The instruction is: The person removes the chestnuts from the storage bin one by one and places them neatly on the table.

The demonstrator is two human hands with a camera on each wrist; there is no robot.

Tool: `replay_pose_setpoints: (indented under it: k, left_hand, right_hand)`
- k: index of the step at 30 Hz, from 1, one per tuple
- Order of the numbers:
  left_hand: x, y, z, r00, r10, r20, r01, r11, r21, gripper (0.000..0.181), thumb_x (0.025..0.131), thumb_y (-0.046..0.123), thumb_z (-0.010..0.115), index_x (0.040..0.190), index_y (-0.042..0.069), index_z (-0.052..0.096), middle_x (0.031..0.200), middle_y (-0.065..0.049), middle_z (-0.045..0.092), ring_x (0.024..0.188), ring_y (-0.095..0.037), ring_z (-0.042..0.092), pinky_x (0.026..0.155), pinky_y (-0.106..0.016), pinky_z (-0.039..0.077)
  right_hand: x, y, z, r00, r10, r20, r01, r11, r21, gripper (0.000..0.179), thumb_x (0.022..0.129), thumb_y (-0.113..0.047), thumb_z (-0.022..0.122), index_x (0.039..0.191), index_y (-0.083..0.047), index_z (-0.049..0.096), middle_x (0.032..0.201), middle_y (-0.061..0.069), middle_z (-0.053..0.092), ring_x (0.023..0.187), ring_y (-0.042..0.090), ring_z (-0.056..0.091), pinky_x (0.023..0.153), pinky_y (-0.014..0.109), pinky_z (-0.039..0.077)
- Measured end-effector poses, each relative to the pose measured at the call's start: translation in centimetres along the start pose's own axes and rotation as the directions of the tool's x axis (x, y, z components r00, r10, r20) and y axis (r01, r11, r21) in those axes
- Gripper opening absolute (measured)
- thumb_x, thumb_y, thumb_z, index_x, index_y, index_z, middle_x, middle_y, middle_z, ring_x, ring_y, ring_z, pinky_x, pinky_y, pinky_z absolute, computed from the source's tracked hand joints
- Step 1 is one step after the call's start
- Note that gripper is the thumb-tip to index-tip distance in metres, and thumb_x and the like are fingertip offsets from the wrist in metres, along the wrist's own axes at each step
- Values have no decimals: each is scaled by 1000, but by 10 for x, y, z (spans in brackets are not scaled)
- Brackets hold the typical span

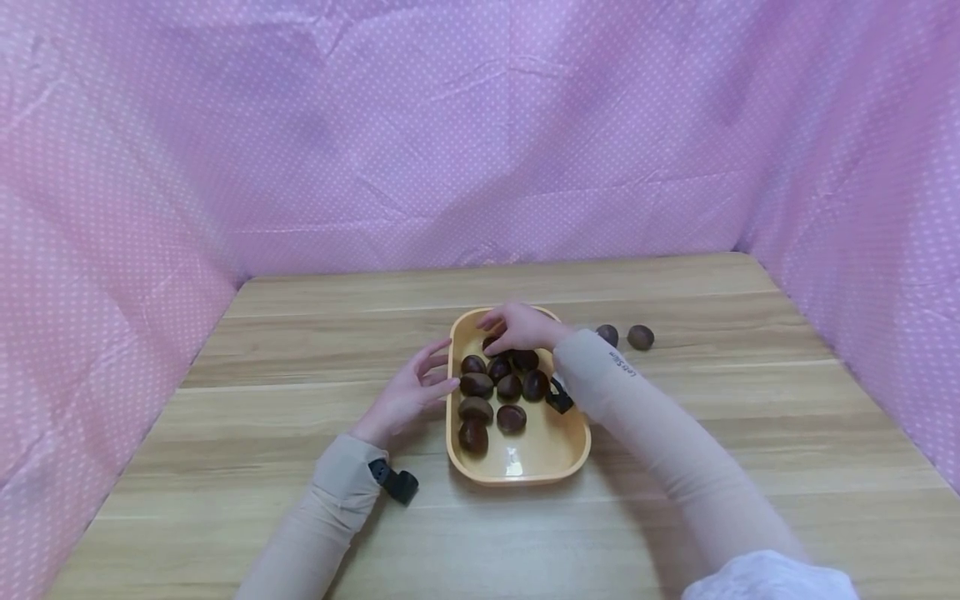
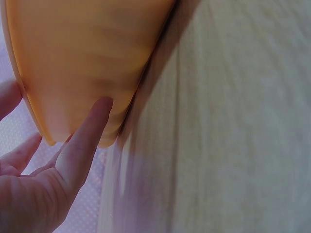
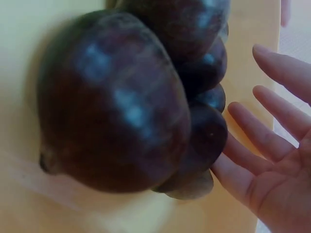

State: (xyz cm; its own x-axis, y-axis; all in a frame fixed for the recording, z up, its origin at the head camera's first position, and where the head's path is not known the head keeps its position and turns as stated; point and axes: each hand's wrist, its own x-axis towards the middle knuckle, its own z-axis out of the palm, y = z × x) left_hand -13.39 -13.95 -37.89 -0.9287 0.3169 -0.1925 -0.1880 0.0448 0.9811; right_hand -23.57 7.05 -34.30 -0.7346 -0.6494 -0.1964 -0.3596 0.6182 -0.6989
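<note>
An orange-yellow rectangular tray (image 1: pixel 551 454) with rounded corners holds several dark brown, glossy chestnuts (image 1: pixel 512 418). At the tray's left side is my left hand (image 1: pixel 408 392), its fingers spread and fairly straight. In the left wrist view, its thumb (image 2: pixel 97 121) lies along the outer wall and another fingertip meets the rim. My right hand (image 1: pixel 519 327) reaches over the far part of the tray. The right wrist view shows its fingers (image 3: pixel 272 141) extended beside the clustered chestnuts (image 3: pixel 114 104), one fingertip close against them; contact is hard to tell.
Two more chestnuts (image 1: pixel 641 337) lie on the wooden table (image 1: pixel 322 333) right of the tray, one partly hidden by the right sleeve. Pink dotted cloth (image 1: pixel 480 150) hangs behind the table and along both sides. Each wrist carries a black strap camera (image 1: pixel 397 483).
</note>
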Motion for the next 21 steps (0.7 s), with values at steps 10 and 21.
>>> replay_pose_setpoints:
  k: [10,21]
  left_hand:
    - [-1,0,1,1000,-6,-10,6,1000,6,70,91,1,57,150,14,21,149,-21,30,130,-39,42,90,-43,53]
    - [0,0,1,1000,-14,-23,14,1000,9,69,91,1,58,150,14,23,149,-21,31,131,-39,41,89,-43,54]
  right_hand:
    - [4,5,4,999,-45,5,45,990,-132,46,81,-8,72,124,1,58,123,16,62,112,30,60,96,35,50]
    - [8,6,7,999,-48,3,47,983,-176,40,81,-7,72,119,-1,63,119,13,65,109,26,62,94,33,51]
